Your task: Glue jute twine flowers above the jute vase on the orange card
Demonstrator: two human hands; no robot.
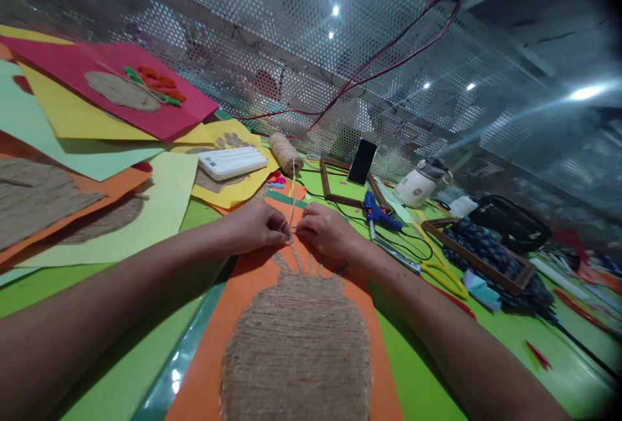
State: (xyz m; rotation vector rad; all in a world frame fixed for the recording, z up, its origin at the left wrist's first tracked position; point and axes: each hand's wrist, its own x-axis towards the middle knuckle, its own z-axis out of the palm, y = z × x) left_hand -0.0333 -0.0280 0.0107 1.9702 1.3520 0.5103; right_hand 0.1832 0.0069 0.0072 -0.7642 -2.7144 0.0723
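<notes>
An orange sheet lies before me, bearing a vase shape made of rows of jute twine. Thin twine stems rise from the vase's neck toward my fingers. My left hand pinches a strand of twine just above those stems. Close beside it, my right hand has its fingers curled together at the same strand; its fingertips are partly hidden. The strand runs back toward a spool of jute twine lying beyond my hands.
Coloured sheets with twine shapes pile up at the left, near a white power bank. To the right are a blue glue gun, yellow-handled scissors, wooden frames, a phone and a white bottle. A perforated metal wall stands behind.
</notes>
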